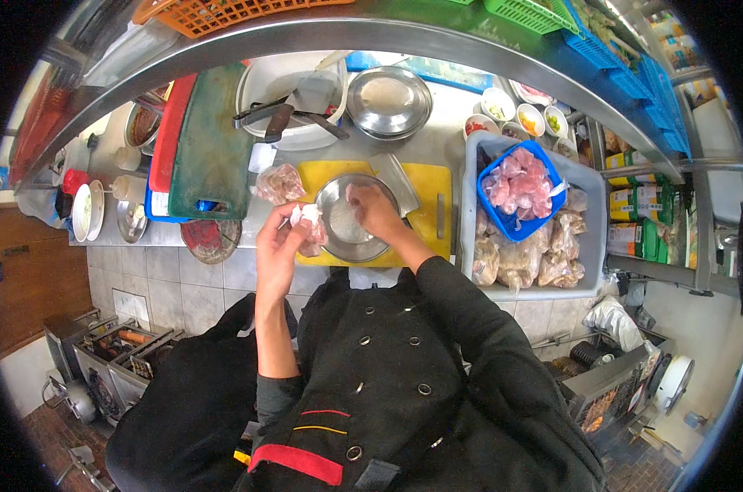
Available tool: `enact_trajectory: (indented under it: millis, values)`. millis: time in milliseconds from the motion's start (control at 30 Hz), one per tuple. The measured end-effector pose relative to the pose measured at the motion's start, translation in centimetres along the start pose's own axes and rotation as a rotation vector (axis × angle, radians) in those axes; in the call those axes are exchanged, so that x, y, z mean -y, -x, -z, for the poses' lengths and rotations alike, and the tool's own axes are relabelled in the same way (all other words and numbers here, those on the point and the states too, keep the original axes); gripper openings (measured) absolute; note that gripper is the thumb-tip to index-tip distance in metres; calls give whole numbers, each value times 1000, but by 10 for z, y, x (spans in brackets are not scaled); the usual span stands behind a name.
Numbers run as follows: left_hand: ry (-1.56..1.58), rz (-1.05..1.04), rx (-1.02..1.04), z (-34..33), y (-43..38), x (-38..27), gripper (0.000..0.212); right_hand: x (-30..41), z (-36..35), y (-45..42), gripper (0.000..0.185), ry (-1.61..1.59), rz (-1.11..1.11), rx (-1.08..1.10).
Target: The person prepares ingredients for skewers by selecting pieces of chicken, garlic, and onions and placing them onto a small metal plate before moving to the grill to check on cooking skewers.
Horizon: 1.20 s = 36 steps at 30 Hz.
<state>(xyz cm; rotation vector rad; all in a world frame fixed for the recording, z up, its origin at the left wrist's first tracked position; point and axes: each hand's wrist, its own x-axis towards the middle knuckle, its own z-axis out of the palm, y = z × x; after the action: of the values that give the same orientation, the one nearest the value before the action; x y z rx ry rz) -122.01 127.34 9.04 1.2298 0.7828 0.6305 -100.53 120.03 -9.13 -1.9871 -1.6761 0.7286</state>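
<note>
My left hand point(279, 240) grips a small clear plastic bag of raw meat point(313, 237), its top bunched white between thumb and fingers. The bag hangs at the left rim of a round steel bowl point(347, 241). Over that bowl is my right hand point(374, 209), fingers curled down; a pinkish patch shows at the fingertips, but whether they hold anything is unclear. Under the bowl lies a yellow cutting board point(436, 184). A cleaver point(396, 178) rests on it behind my right hand. Another bag of raw meat point(279, 183) lies at the board's left edge.
To the right, a grey tub point(592, 246) holds bagged meat point(531, 258) and a blue basket point(512, 234) of pink meat pieces. Knives lie across a white tub point(248, 92) behind. Green point(211, 141) and red boards point(174, 129) stand left. A steel shelf point(408, 37) crosses overhead.
</note>
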Motion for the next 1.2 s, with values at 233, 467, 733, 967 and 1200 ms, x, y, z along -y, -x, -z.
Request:
enact_trajectory:
  millis: [233,467,733,967,1200]
  values:
    - [60,48,41,-6,-3,10,25,7,0,10,41,-37,174,-342]
    - [64,64,129,-14,-12,15,25,3,24,22,42,-443,-245,-155]
    - [-251,-153,401,-109,-24,-9,24,78,88,117,45,-2063,-70,-209]
    - [-647,-551,742,-245,-39,-11,60,44,190,177,61,-1154,-399,-868]
    - [-900,-745,757,-322,-63,63,59,24,257,247,65,-93,-651,-985]
